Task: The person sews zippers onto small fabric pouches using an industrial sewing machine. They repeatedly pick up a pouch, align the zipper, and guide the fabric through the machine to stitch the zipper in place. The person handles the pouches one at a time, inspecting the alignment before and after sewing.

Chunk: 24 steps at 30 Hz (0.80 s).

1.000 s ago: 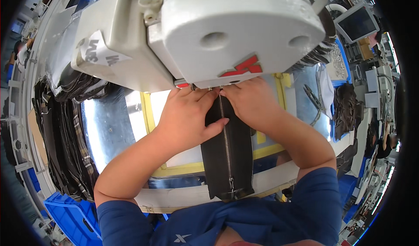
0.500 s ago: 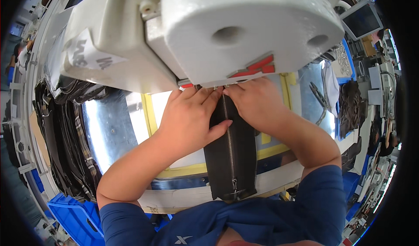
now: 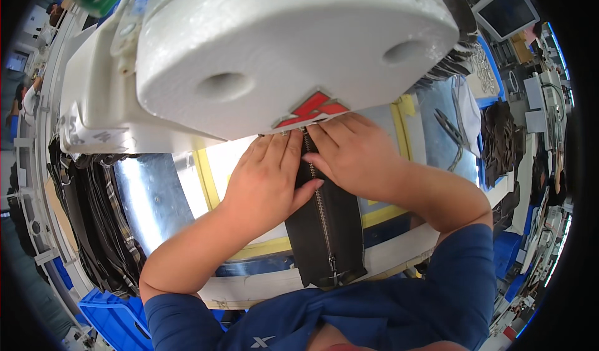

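Note:
A long dark fabric piece (image 3: 345, 226) with a metal-toothed zipper (image 3: 322, 214) along its middle lies lengthwise in front of me, its slider (image 3: 332, 264) at the near end. The far end runs under the white sewing machine head (image 3: 293, 52), which hides the needle area. My left hand (image 3: 263, 177) rests flat on the left side of the fabric, thumb beside the teeth. On the other side my right hand (image 3: 365, 154) presses down with fingers stretched out, its thumb reaching toward the zipper. The fingertips of both hands are close to the machine's lower edge.
Dark folded garments (image 3: 93, 226) are stacked at the left, above a blue crate (image 3: 115, 317). Yellow tape strips (image 3: 405, 129) mark the work surface. Scissors (image 3: 450, 129) lie at the right, near dark cloth pieces (image 3: 499, 139) and a blue tray (image 3: 501, 86) of small metal parts.
The view has shifted, so the machine head looks larger and farther left. My right thumb now stretches out toward the zipper. Both hands remain on the fabric.

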Tool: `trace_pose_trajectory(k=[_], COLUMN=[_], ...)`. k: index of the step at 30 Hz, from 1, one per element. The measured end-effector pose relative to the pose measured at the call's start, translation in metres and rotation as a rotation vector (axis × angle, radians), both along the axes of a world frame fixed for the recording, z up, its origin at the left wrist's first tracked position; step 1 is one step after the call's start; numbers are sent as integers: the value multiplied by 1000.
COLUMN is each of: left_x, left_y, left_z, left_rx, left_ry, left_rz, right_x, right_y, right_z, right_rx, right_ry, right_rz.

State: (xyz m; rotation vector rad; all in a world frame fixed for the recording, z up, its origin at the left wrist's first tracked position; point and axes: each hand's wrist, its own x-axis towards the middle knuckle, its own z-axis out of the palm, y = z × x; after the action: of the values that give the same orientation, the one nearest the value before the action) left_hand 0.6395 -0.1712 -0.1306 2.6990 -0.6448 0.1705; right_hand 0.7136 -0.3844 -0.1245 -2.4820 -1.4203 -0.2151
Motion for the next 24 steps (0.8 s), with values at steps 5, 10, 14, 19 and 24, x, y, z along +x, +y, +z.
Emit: trace_pose_trajectory(k=[5, 10, 14, 19, 24], left_x=[-4, -9, -10, -8, -6], left_y=[-4, -5, -6, -7, -7], left_z=[6, 5, 1, 0, 1], left_rx=[40, 52, 45, 46, 54], left_ry=[48, 70, 65, 72, 80], left_rz=[-26, -23, -10, 5, 14], right_x=[-8, -19, -22, -20, -18], right_y=[1, 3, 3, 3, 4], right_z=[6, 6, 5, 4, 2], right_rx=[-100, -161, -165, -115, -106], right_ry=[16, 31, 63, 70, 65], right_rz=[6, -28, -51, -56, -53])
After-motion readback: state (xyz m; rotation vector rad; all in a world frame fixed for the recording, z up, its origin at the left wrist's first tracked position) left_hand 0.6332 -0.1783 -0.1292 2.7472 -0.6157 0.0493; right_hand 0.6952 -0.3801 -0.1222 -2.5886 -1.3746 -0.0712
